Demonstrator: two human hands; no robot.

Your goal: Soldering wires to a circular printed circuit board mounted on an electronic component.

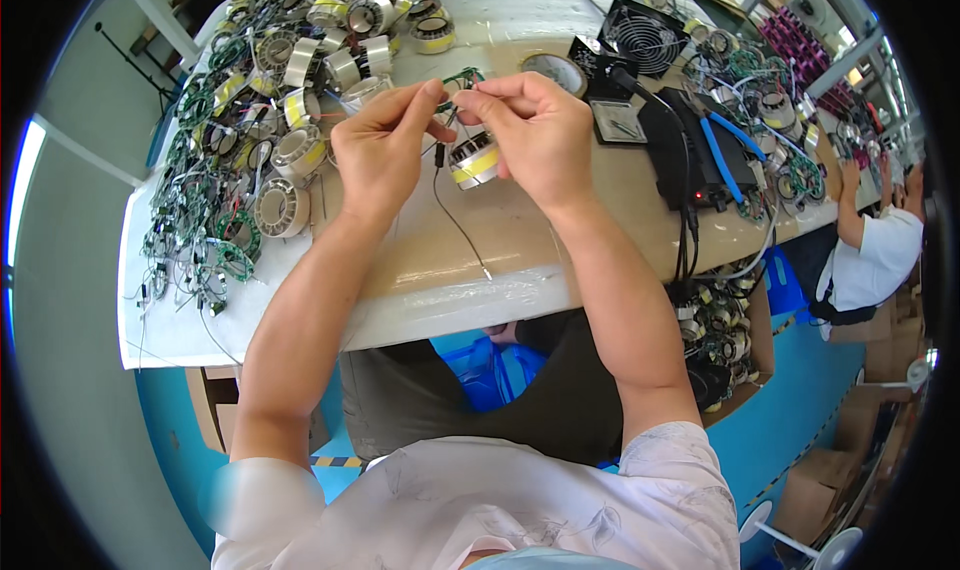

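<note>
Above the middle of the table, my left hand (380,152) is closed in a pinch, thumb against forefinger, on thin wires. My right hand (540,135) pinches the same bundle from the other side, its lower fingers against a motor stator (474,162). This stator is a ring with copper-and-dark windings and a yellow tape band; it hangs just below the fingertips. Green wires (463,76) show above the pinch. A dark lead (462,232) with a black sleeve runs down toward the table, its tip pale. The exact meeting point of the wires is partly hidden by fingers.
A big heap of wired stators (300,70) covers the table's left. To the right stand a black fan (645,40), a tape roll (553,72), a black box (690,150) with a cable, and blue-handled pliers (722,160). A carton (762,345) of stators sits below; a co-worker (875,245) is far right.
</note>
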